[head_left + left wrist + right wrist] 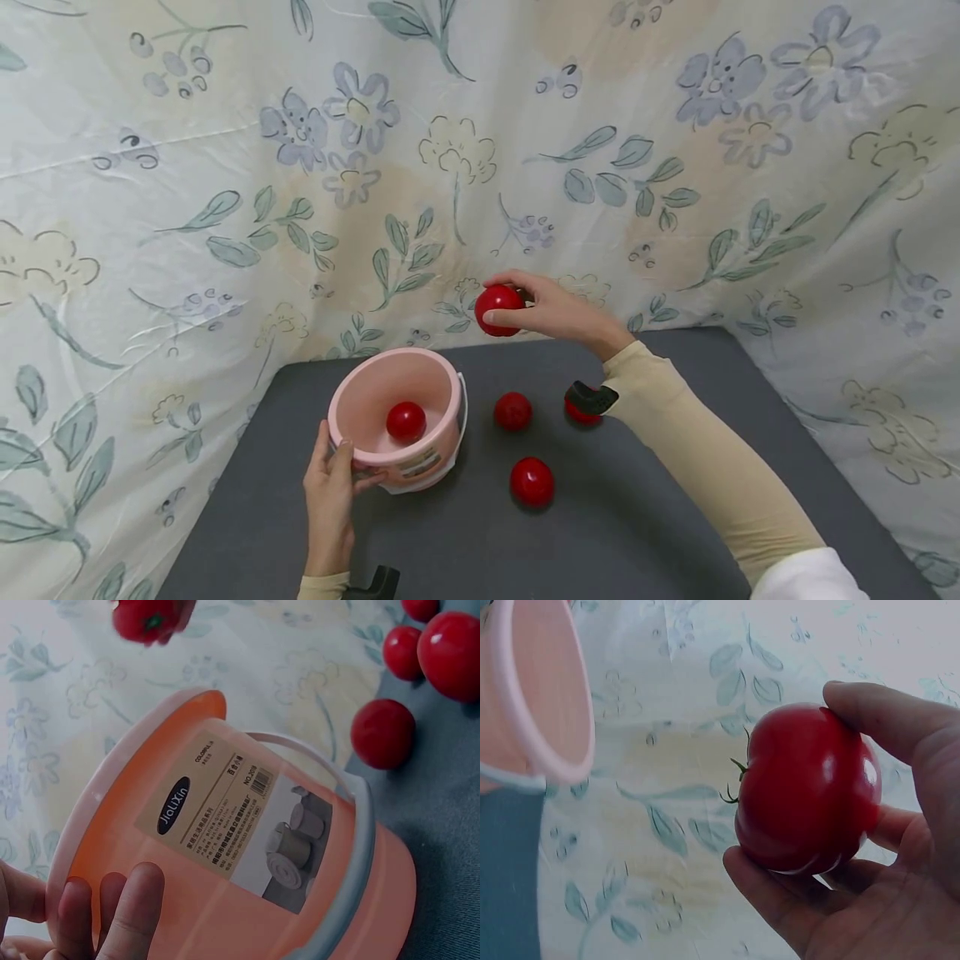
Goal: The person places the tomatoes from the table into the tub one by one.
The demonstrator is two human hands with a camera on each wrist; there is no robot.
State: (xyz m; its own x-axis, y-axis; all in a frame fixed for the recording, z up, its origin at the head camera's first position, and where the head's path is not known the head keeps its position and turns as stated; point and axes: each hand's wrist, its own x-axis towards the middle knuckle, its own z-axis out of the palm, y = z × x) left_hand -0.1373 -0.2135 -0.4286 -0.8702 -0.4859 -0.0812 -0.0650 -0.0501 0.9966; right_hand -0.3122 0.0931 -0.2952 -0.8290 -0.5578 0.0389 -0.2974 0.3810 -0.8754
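My right hand [551,310] holds a red tomato [806,787] up in the air, to the right of and above the pink bucket [356,383]. Thumb and fingers wrap the fruit from both sides, and its green stem shows in the right wrist view. At the bucket's near left side, my left hand [330,483] grips the rim, with fingertips [139,907] against the outer wall. The bucket tilts toward me, and one tomato [406,422] lies inside. A printed label [240,817] and a pale handle [352,855] are seen on its outside.
Right of the bucket, a tomato [513,412] and a nearer one [532,483] lie on the dark grey table [465,550]. Another tomato [581,414] is partly hidden behind the right wrist's black strap. Floral cloth [480,167] hangs behind the table and along its sides.
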